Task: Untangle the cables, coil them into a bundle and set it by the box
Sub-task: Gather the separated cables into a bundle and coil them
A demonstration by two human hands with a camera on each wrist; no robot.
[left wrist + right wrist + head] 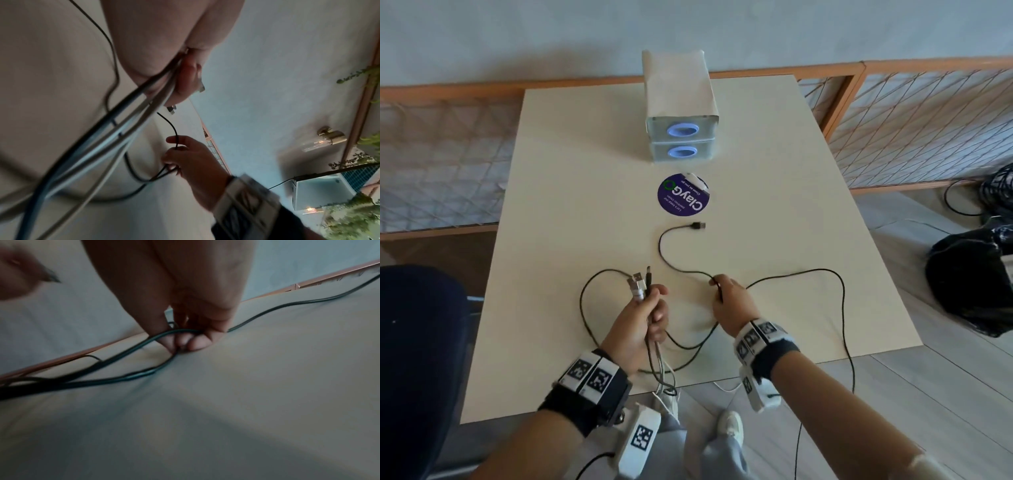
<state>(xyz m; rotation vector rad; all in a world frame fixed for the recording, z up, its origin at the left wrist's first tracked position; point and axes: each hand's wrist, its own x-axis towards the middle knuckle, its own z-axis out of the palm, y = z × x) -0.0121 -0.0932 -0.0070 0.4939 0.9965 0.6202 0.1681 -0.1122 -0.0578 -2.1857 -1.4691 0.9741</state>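
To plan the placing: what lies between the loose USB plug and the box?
In the head view, only a round purple sticker lies on the table between the USB plug and the box.

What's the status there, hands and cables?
Left hand grips several cable ends upright. Right hand pinches the thin black cable on the beige table. Nothing coiled; round purple sticker lies before the grey box.

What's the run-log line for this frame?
left hand: grips cable ends | right hand: pinches black cable | box: nothing beside

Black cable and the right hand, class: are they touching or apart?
Touching. The right wrist view shows the right hand's fingers curled round the black cable on the table.
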